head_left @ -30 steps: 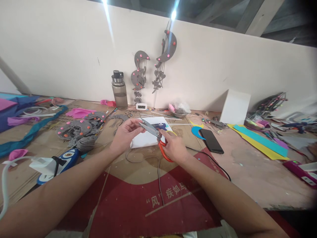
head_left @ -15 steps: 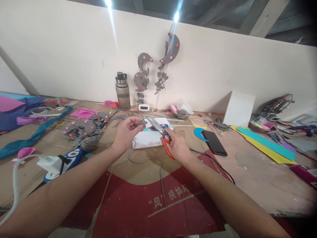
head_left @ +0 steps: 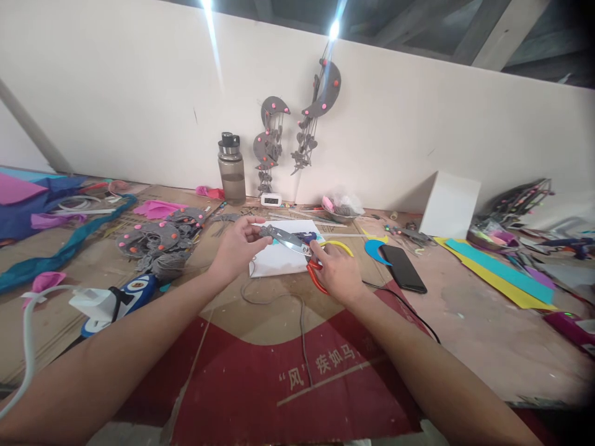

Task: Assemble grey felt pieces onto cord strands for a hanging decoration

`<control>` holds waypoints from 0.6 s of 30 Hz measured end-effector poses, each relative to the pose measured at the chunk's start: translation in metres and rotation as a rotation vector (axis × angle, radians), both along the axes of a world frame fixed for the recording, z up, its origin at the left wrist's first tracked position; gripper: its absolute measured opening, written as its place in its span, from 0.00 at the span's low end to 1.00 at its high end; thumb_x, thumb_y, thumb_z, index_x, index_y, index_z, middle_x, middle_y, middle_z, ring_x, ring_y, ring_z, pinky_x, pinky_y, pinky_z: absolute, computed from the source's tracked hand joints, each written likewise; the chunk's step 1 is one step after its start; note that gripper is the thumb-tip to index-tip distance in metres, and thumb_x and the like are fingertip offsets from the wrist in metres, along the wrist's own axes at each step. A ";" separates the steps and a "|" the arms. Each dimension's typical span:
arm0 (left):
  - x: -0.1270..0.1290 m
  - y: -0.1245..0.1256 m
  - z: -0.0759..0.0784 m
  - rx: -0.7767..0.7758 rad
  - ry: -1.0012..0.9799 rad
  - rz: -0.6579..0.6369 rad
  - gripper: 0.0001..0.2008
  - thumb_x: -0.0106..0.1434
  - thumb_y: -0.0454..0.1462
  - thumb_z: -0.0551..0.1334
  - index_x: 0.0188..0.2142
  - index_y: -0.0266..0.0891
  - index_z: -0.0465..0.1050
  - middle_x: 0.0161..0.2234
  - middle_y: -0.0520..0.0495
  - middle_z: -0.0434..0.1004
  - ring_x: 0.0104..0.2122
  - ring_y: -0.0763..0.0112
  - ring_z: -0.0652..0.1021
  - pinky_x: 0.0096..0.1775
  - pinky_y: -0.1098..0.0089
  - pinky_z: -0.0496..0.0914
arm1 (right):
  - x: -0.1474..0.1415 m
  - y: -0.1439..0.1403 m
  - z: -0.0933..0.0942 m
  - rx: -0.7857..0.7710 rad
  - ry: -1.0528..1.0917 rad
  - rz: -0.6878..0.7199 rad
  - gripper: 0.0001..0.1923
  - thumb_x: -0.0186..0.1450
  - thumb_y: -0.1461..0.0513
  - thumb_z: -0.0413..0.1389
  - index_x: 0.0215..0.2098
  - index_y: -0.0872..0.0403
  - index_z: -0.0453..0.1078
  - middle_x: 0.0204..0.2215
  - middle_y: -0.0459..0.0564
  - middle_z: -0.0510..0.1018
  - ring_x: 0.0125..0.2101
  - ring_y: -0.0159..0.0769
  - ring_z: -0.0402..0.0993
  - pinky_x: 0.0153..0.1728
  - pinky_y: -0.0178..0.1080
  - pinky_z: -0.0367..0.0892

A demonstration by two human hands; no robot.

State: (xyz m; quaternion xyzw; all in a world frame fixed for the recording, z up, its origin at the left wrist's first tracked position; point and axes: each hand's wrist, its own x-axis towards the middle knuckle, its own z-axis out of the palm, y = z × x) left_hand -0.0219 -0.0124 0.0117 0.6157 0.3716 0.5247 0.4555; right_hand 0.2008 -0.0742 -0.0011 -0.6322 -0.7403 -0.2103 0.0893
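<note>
Right hand [head_left: 337, 272] grips scissors [head_left: 297, 244]; left hand [head_left: 237, 244] pinches grey piece [head_left: 266, 231] (blades touching), above white sheet [head_left: 279, 260].

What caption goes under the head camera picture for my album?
Right hand works red-handled scissors against a small grey piece pinched in the left hand, over a cluttered craft table.

A craft workshop: the table [head_left: 488, 334] is strewn with felt cutouts [head_left: 153, 238], coloured foam sheets [head_left: 499, 269] and a glue gun [head_left: 125, 294]; finished felt mobiles [head_left: 316, 114] hang on the wall.
</note>
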 end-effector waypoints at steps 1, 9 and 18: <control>-0.001 0.000 0.000 -0.013 -0.005 -0.006 0.23 0.48 0.37 0.69 0.44 0.38 0.67 0.31 0.50 0.75 0.30 0.71 0.76 0.33 0.70 0.67 | 0.000 0.000 0.000 -0.001 -0.009 0.000 0.19 0.66 0.60 0.46 0.54 0.49 0.64 0.36 0.55 0.74 0.34 0.41 0.69 0.30 0.38 0.53; -0.002 0.003 -0.001 -0.069 -0.009 -0.014 0.24 0.49 0.37 0.68 0.46 0.38 0.66 0.29 0.50 0.76 0.30 0.69 0.77 0.33 0.69 0.67 | 0.000 0.001 -0.002 -0.040 -0.023 0.000 0.19 0.65 0.60 0.46 0.54 0.48 0.63 0.35 0.53 0.76 0.33 0.41 0.70 0.28 0.37 0.52; -0.002 0.004 0.000 -0.080 0.071 0.037 0.22 0.48 0.37 0.68 0.43 0.37 0.68 0.27 0.50 0.77 0.28 0.68 0.77 0.32 0.68 0.67 | -0.001 0.000 -0.001 -0.117 0.066 0.030 0.20 0.64 0.60 0.47 0.55 0.48 0.63 0.36 0.52 0.79 0.34 0.40 0.74 0.29 0.36 0.56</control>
